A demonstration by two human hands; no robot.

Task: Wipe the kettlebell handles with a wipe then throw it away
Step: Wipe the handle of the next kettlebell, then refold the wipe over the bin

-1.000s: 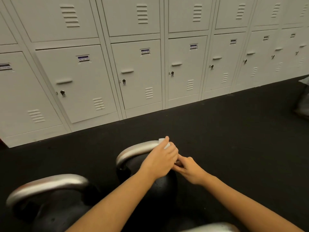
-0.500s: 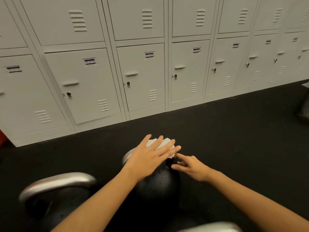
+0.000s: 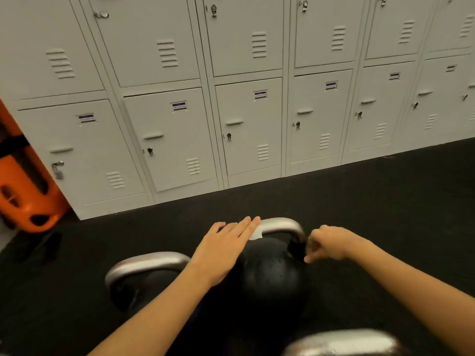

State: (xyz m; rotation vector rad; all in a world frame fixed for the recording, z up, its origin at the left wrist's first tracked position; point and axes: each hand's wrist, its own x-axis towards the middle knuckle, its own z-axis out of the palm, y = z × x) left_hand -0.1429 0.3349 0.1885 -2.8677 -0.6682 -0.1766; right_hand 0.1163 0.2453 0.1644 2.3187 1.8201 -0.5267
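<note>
The head camera looks down at the dark floor (image 3: 385,206) in front of a wall of pale lockers (image 3: 246,124). Three kettlebells stand near the person. The middle kettlebell (image 3: 272,273) is black and round, and its silver handle (image 3: 282,224) arches over it.

The left hand (image 3: 226,242) lies flat on the left part of this handle. Its grip is spread, with the fingers straight and close together, and they press a white wipe (image 3: 255,233) against the metal. Only a small corner of the wipe shows under the fingertips. I judge that the flat hand is placed so in order to hold the wipe on the curve of the handle while it rubs.

The right hand (image 3: 329,244) is at the right leg of the handle, where the handle meets the ball. Its fingers are curled, but I cannot tell whether they pinch the metal or only rest beside it. It probably steadies the kettlebell against the push of the wiping.

A second kettlebell handle (image 3: 146,263) stands just to the left, partly behind the left forearm. A third handle (image 3: 341,343) shows blurred at the bottom edge. An orange object (image 3: 23,191) leans at the left end of the lockers. No bin is visible, so throwing the wipe away is not yet done.
</note>
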